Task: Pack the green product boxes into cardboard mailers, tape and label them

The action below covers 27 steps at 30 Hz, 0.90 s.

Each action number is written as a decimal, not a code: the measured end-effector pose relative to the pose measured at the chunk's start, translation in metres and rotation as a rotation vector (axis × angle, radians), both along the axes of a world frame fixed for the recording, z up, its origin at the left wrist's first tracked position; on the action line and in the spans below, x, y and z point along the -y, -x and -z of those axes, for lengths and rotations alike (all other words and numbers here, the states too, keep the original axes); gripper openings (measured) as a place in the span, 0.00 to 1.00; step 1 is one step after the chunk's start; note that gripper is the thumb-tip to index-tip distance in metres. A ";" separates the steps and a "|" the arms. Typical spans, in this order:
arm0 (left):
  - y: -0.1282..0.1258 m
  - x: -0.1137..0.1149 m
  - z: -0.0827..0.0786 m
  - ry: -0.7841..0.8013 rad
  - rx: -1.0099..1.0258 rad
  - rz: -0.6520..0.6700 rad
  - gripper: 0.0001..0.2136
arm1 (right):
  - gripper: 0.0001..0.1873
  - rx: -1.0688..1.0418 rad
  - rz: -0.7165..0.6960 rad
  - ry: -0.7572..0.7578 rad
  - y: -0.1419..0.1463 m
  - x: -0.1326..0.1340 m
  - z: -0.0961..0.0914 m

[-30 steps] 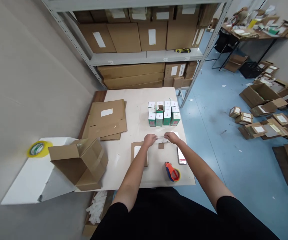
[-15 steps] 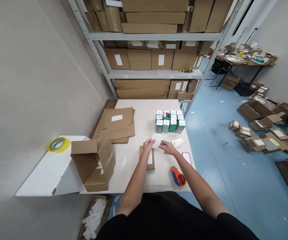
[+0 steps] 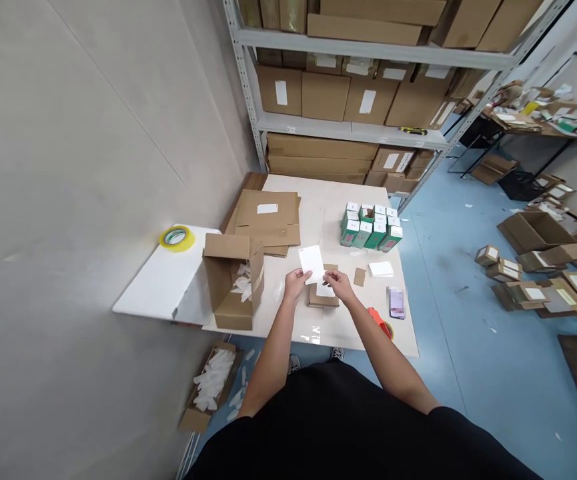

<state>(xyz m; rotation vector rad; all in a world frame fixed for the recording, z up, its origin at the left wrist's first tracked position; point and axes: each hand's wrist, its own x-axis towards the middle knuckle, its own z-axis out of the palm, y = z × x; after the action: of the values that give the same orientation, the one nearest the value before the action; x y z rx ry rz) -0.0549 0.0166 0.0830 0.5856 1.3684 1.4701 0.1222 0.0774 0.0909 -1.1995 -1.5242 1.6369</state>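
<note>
A white rectangular card or paper label (image 3: 311, 261) is held up over the table in front of me. My left hand (image 3: 295, 283) pinches its lower left edge, thumb on top. At its lower right corner, the fingers of my right hand (image 3: 339, 285) are pressed together on the edge. Below both hands lies a small cardboard box (image 3: 324, 301) with a white label on top, partly hidden by the card and my right hand. To the right are a small brown cardboard piece (image 3: 359, 277) and a stack of white labels (image 3: 381, 269).
Green-and-white cartons (image 3: 371, 230) stand at the back right. A phone (image 3: 396, 302) and red tape dispenser (image 3: 379, 323) lie at the right. Flattened cardboard (image 3: 268, 217), an open box (image 3: 233, 313) and yellow tape (image 3: 177, 238) are leftward. Shelving (image 3: 348, 130) stands behind.
My view has turned, so the table appears higher and further right. The white card is tilted more upright, still between my hands. The box and label stack show more fully.
</note>
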 end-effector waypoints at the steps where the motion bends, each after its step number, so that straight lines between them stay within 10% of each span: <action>1: 0.005 0.006 0.001 0.009 -0.004 -0.028 0.25 | 0.23 0.002 0.011 0.013 0.004 0.009 -0.002; 17: 0.024 0.054 0.002 -0.016 -0.041 0.023 0.24 | 0.20 -0.052 0.034 0.021 0.019 0.078 -0.015; 22: 0.013 0.059 -0.011 0.078 -0.334 -0.042 0.27 | 0.21 -0.068 -0.011 -0.024 0.011 0.081 -0.026; 27: -0.007 0.071 -0.034 -0.098 -0.387 0.225 0.17 | 0.20 -0.109 -0.060 -0.090 0.001 0.076 -0.036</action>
<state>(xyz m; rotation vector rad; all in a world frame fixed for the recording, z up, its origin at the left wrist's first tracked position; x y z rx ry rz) -0.0481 -0.0540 0.1171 1.0952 1.4710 1.2875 0.1217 0.0017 0.1264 -1.0094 -1.5618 1.6261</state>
